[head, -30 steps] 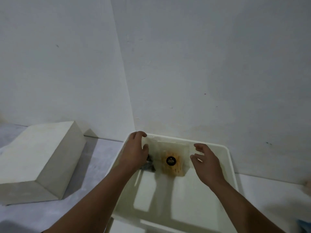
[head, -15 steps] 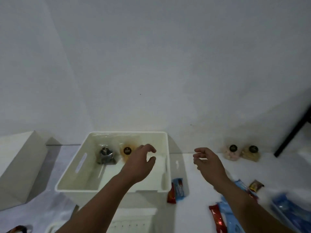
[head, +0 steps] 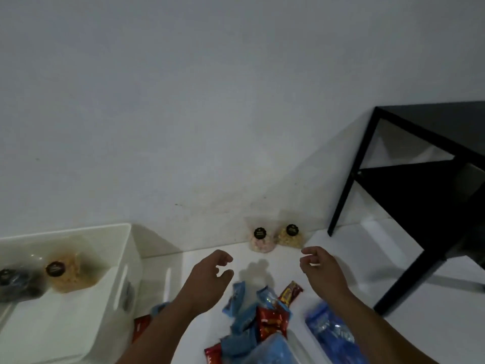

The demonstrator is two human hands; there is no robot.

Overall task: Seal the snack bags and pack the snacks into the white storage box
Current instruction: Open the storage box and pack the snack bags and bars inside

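The white storage box stands at the left, holding a clear bag of tan snacks and a dark bag against its far wall. Two more clear snack bags with black round labels stand by the wall: a pinkish one and a yellowish one. My left hand and my right hand hover empty, fingers curled apart, just short of those two bags. Below the hands lies a heap of blue and red wrapped snacks.
A black metal table frame stands at the right against the wall. A blue foil packet lies near my right forearm. A red wrapper lies beside the box. The floor is white.
Both hands left the box and swung right toward the two bags by the wall. The view turned right, so the box now sits at the left edge.
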